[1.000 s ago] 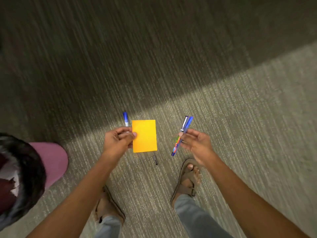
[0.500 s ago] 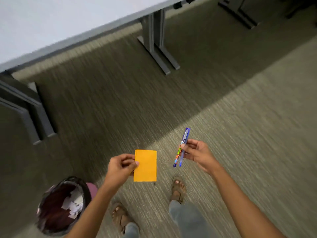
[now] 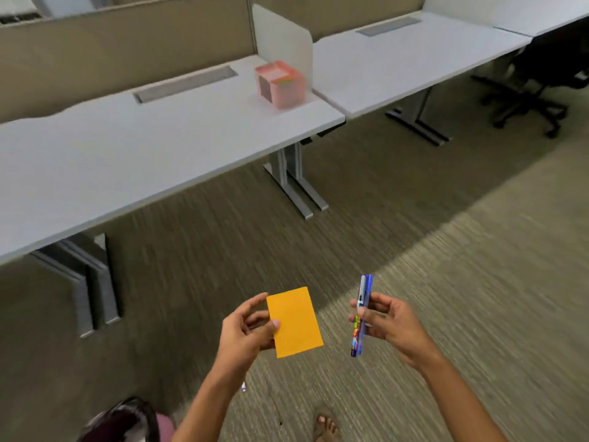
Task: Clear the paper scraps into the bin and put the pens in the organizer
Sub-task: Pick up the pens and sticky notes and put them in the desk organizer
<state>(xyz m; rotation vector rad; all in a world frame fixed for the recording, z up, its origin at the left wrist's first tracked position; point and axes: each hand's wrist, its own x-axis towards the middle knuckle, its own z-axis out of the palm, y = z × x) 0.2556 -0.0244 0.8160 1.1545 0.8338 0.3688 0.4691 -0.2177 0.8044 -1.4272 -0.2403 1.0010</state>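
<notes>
My left hand (image 3: 247, 330) pinches an orange paper card (image 3: 294, 322) by its left edge, holding it upright above the carpet. A little to the right, my right hand (image 3: 387, 325) grips two pens (image 3: 361, 314) together, one blue and one with coloured print, tips pointing down. On the grey desk (image 3: 127, 154) ahead stands a pink see-through organizer (image 3: 280, 82), well beyond both hands. A pink bin (image 3: 127, 422) with a dark liner sits on the floor at the lower left, partly cut off. A small pen tip (image 3: 243, 386) shows beside my left forearm.
Grey desk legs (image 3: 296, 183) stand between me and the organizer. A second desk (image 3: 408, 59) joins on the right, with a black office chair (image 3: 541, 81) past it. A white divider panel (image 3: 283, 36) rises behind the organizer. My sandalled foot (image 3: 325, 425) is on the carpet.
My view has swung up from the floor to the desks, bringing the organizer into sight. Both hands keep their hold on the card and the pens; the bin has slid toward the lower edge.
</notes>
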